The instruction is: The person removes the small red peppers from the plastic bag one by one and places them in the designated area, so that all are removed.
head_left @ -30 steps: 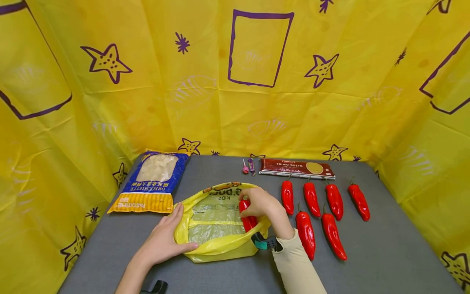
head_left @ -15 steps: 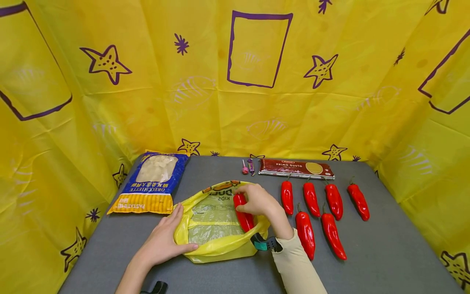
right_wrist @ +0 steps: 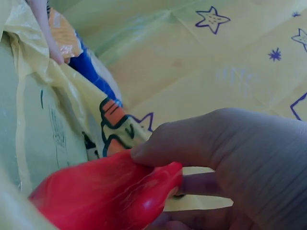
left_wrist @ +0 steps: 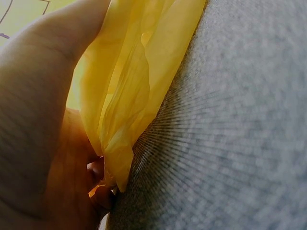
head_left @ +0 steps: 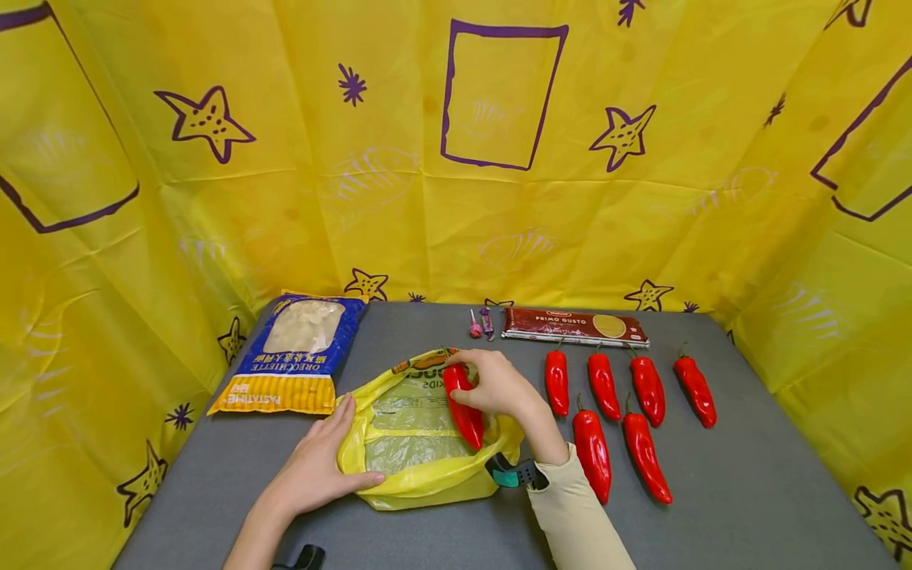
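A yellow plastic bag (head_left: 435, 487) stands with its mouth wide at the front middle of the table. My left hand (head_left: 313, 463) grips the bag's left rim, thumb over the near edge; in the left wrist view its fingers curl at the gathered plastic (left_wrist: 124, 91). Inside the mouth, toward the right side, a red chili pepper (head_left: 463, 405) slants with its tip down. My right hand (head_left: 502, 386) pinches it near the upper end. The right wrist view has the thumb on top of the pepper (right_wrist: 100, 191) and fingers behind, partly hidden.
Several red chili peppers (head_left: 648, 392) lie to the right of the bag. A blue orecchiette pasta pack (head_left: 299, 340) is at left. Behind are a brown Primo Gusto packet (head_left: 577, 326), a lollipop (head_left: 475, 324) and a purple wrapped candy (head_left: 488, 321). Patterned yellow cloth (head_left: 399, 198) surrounds the table.
My right hand has shifted left and slightly away from me with the pepper, which now shows more of its length over the bag's mouth. The left hand keeps its place on the rim.
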The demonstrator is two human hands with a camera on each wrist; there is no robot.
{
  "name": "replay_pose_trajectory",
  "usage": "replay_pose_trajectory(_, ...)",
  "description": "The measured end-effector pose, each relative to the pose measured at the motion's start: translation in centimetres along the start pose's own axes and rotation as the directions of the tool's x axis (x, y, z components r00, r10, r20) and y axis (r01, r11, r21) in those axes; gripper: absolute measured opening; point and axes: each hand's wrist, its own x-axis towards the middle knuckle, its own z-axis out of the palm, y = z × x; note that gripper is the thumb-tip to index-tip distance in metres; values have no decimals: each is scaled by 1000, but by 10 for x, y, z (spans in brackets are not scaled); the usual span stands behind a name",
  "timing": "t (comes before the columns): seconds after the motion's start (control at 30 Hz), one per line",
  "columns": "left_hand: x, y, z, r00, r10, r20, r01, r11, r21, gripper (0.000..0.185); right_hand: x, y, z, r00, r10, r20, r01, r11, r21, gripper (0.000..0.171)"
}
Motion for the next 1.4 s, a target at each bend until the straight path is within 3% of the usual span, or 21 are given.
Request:
replay_pose_trajectory(0.73,0,-2,1,1000,11,-4,-11,1000,8,135,-9,-7,-11,996,-11,-89,27,984,177,46)
replay_pose_trajectory(0.97,0,-1,0,1000,3,2,-4,1000,7,135,-15,-5,-17,981,-7,-192,55,968,244,46)
replay_pose_trajectory(1.13,0,-1,0,1000,4,3,-4,1000,14,136,-24,-3,-23,964,43,-263,46,946,322,48)
replay_pose_trajectory(1.27,1,-1,0,1000,1,5,-2,1000,15,135,-35,-2,-30,957,77,-280,41,919,393,48)
replay_pose_trajectory(1.4,1,-1,0,1000,-1,7,1,1000,15,135,-47,1,-37,955,78,-286,42,919,392,49)
